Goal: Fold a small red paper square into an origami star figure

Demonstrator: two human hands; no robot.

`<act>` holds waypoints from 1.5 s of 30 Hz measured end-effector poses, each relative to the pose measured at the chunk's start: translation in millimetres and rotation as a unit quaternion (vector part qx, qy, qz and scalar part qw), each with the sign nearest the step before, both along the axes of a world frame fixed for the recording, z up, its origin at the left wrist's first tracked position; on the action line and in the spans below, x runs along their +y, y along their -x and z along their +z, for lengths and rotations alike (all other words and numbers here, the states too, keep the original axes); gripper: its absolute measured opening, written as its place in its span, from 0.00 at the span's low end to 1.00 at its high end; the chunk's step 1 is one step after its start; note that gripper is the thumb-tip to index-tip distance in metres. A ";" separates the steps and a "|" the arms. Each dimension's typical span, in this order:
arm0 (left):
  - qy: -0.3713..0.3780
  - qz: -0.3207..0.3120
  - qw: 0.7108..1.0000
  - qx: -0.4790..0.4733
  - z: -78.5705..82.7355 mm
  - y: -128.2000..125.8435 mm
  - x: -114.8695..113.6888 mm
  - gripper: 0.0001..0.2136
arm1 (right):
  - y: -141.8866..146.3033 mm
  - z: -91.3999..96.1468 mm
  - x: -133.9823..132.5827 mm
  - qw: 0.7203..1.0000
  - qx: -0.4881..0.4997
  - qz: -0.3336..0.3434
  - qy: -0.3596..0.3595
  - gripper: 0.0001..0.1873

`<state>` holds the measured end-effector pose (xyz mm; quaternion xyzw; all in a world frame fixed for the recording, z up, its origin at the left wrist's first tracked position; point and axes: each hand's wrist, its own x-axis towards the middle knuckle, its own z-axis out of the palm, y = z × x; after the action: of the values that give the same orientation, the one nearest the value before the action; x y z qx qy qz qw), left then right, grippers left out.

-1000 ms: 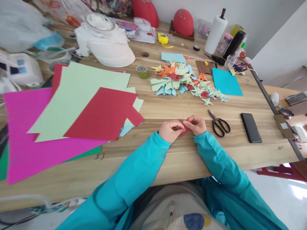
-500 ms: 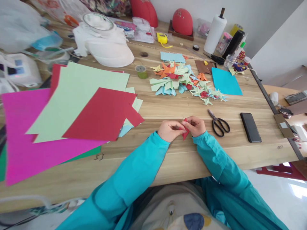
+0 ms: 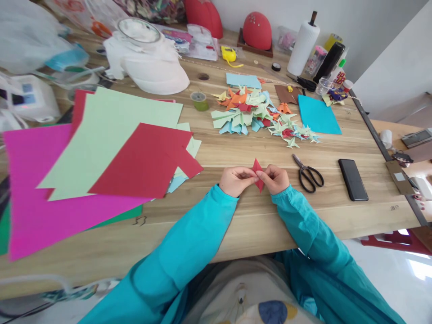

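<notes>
A small folded red paper piece (image 3: 258, 173), diamond-shaped and upright, is pinched between both hands just above the wooden table (image 3: 263, 225). My left hand (image 3: 235, 180) grips its left side with closed fingers. My right hand (image 3: 276, 179) grips its right side, fingers also closed. Both arms wear teal sleeves. A pile of folded paper figures (image 3: 259, 117) in green, blue, orange and red lies farther back on the table.
Black scissors (image 3: 308, 173) and a black phone (image 3: 353, 179) lie right of my hands. Large sheets of pink (image 3: 40, 211), pale green (image 3: 101, 135) and red paper (image 3: 145, 159) spread at left. A blue sheet (image 3: 317, 115), paper towel roll (image 3: 303, 43) and clutter stand at the back.
The red paper piece has been turned upright and now shows as a diamond between my fingertips; before it was tilted and mostly covered by my hands.
</notes>
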<state>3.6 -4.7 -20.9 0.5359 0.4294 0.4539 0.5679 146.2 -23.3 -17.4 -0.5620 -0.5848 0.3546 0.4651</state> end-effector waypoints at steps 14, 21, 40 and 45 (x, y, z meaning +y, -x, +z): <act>0.016 0.043 0.998 -0.034 -0.7 2.5 4.4 0.10 | -2.1 1.2 2.1 0.981 0.154 0.052 0.102 0.22; 0.004 -0.035 0.997 -0.065 -2.4 1.3 6.2 0.09 | -4.3 -0.2 2.3 0.976 0.158 0.089 0.123 0.21; 0.014 0.110 0.994 -0.013 -9.6 4.9 11.0 0.14 | -8.4 -5.0 3.0 0.969 -0.127 0.090 -0.190 0.10; 0.009 0.077 0.996 -0.032 -8.3 4.1 9.3 0.14 | -7.8 -4.7 1.5 0.968 -0.126 0.067 -0.208 0.10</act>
<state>-0.6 4.5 -29.1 0.4811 0.4548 0.5094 0.5497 153.9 -21.8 -22.2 -0.4522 -0.7361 0.1819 0.4697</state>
